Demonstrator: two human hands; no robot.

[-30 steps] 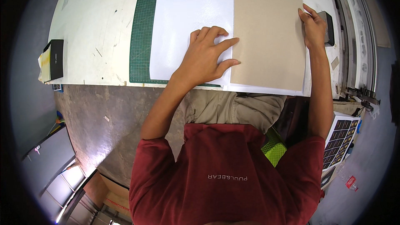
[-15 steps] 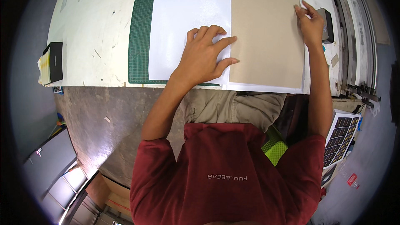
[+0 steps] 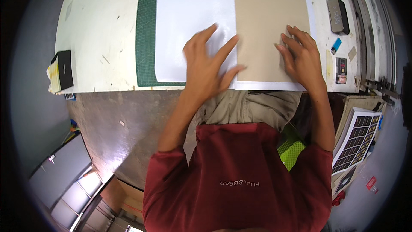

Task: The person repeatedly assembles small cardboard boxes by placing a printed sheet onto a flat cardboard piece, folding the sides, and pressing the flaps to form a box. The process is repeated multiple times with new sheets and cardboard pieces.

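A tan board [image 3: 268,8] lies over the right part of a large white sheet [image 3: 189,10], whose white edge shows along the board's right and front sides. Beneath the sheet is a green cutting mat [image 3: 146,38]. Close to the board's left edge, my left hand [image 3: 205,62] is spread over the sheet, blurred a little by motion, its thumb reaching over the board. On the board's right part is my right hand [image 3: 304,58], fingers apart and slightly bent, holding nothing. Whether either hand presses down cannot be told.
Right of the sheet are a dark digital clock [image 3: 339,16], a blue lighter [image 3: 336,46] and a small dark pack [image 3: 341,70]. A black box [image 3: 64,69] with yellowish papers sits at the table's left end. A metal rail [image 3: 373,30] runs along the right.
My right hand has come from the board's far right edge inward and nearer to me, onto the board. My left hand has shifted slightly nearer. The view has moved a little.
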